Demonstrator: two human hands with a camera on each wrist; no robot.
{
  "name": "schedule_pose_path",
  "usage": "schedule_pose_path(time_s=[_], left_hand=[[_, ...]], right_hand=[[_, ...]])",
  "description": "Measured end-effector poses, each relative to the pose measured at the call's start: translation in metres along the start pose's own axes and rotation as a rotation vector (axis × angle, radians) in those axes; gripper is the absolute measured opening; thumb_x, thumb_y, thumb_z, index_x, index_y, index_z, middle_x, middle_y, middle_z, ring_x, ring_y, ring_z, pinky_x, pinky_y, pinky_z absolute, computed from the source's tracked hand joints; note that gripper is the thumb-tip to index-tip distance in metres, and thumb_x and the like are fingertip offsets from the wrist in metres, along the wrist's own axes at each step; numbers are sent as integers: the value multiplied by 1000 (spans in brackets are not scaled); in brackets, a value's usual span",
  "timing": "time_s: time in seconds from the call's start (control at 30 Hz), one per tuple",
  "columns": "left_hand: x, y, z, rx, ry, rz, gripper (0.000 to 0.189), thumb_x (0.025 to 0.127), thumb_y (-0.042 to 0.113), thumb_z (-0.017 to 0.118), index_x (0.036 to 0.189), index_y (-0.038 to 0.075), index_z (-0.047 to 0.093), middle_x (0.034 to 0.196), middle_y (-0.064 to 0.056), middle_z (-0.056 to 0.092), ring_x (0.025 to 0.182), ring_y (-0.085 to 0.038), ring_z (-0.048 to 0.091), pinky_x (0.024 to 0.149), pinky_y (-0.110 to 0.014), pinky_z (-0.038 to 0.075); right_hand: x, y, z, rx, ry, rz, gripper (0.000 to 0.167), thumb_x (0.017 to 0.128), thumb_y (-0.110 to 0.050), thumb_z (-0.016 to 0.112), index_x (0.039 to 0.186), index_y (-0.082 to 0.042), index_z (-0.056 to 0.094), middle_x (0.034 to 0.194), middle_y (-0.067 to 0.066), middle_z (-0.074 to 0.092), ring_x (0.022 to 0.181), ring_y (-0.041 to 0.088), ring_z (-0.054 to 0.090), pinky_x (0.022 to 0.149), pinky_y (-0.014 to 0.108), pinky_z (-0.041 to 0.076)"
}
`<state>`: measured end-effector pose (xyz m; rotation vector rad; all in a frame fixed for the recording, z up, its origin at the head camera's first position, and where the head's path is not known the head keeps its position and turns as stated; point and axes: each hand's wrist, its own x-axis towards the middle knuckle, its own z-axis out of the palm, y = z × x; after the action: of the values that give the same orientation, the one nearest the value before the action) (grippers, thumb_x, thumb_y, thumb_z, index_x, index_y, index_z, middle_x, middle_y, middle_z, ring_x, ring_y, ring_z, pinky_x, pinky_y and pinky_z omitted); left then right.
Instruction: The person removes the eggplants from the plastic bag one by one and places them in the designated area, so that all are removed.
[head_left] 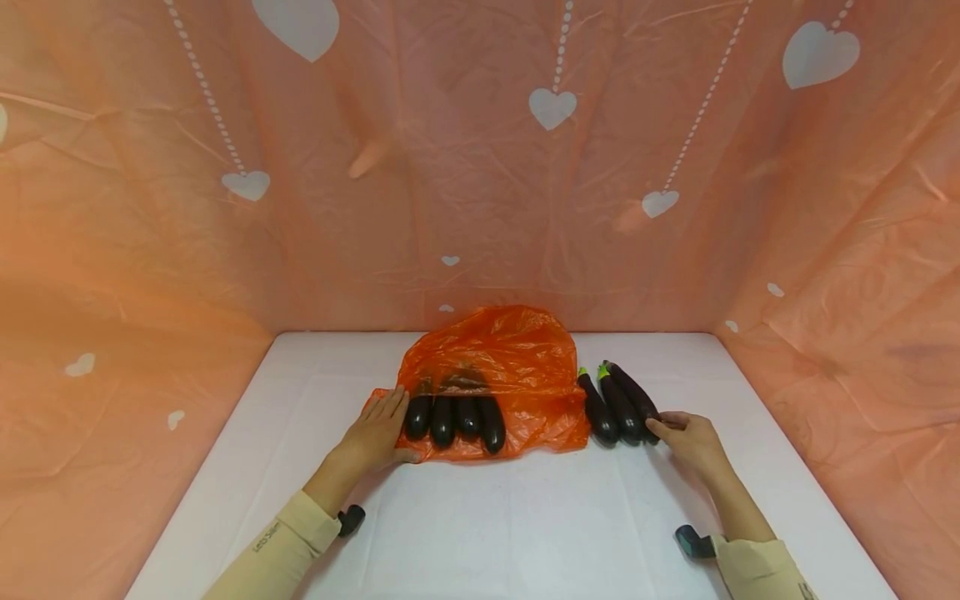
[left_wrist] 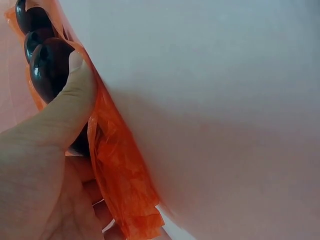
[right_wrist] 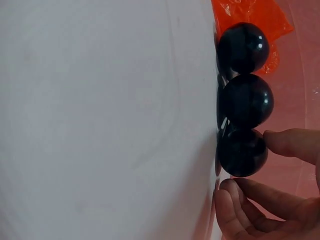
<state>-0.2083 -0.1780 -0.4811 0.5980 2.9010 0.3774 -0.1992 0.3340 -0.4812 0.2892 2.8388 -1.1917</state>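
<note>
An orange plastic bag [head_left: 525,358] lies on the table with several dark eggplants [head_left: 443,422] at its opening, their upper parts covered by the film. My left hand [head_left: 380,427] rests along the bag's left side, fingers straight beside the leftmost eggplant. In the left wrist view its thumb [left_wrist: 75,95] presses at the bag's edge against an eggplant [left_wrist: 47,72]. Right of the bag, three more eggplants lie side by side with green stems pointing away. My right hand [head_left: 692,443] holds the rightmost eggplant [right_wrist: 242,154] near its rounded end, thumb on top and fingers low at its side.
A white-covered table [head_left: 510,529] extends under everything. Orange sheeting [head_left: 480,208] with white hearts stands behind it and at both sides. A dark wrist camera [head_left: 351,521] sits by the left cuff, another camera [head_left: 693,542] by the right cuff.
</note>
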Motion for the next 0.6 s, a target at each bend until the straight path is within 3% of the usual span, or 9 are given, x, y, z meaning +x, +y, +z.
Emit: schedule_pose_path(time_s=[0.43, 0.6], left_hand=[[1, 0, 0, 2, -6, -5, 107, 92, 41, 84, 160, -19, 27, 171, -36, 21, 160, -50, 22, 131, -61, 19], [0, 0, -1, -8, -11, -4, 107, 93, 40, 84, 160, -19, 26, 171, -36, 20, 160, -50, 21, 131, -61, 18]], right_hand=[[-6, -5, -2, -33, 103, -102, 58, 104, -29, 70, 137, 18, 60, 129, 38, 67, 121, 52, 67, 106, 62, 51], [-11, -17, 0, -40, 144, -147, 53, 102, -24, 74, 134, 17, 64, 118, 34, 72, 110, 46, 72, 95, 51, 58]])
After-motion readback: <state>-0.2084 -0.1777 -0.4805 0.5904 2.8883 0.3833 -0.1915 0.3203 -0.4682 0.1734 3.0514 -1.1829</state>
